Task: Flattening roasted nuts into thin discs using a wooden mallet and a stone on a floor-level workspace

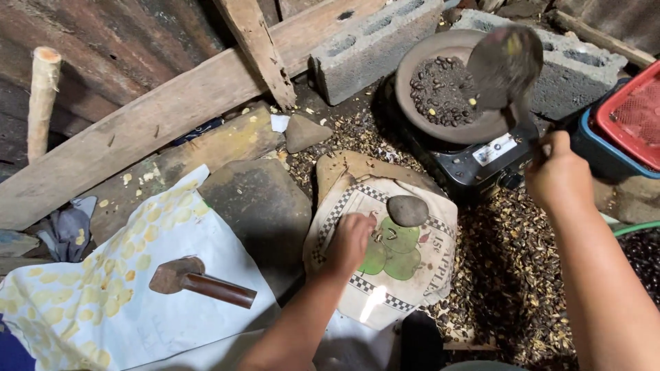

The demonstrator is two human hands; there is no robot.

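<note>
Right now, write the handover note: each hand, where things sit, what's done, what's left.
Left hand: fingers down on the printed cloth, beside the round stone; whether it grips anything cannot be told.
Right hand: closed on the metal spatula, blade raised over the clay pan.
Pan sits on the black stove, dark seeds inside, looking roasted.
Done: husks litter the ground.
Left: seeds remain in the pan.

Two hands at work over a cloth and a small stove

The left hand (349, 242) rests fingers-down on a printed cloth (402, 275) just beside a grey stone (408, 210); the right hand (558, 172) grips a dark ladle (505, 65) raised above a shallow pan (419, 113) of dark beans on a black stove (474, 168).
</note>
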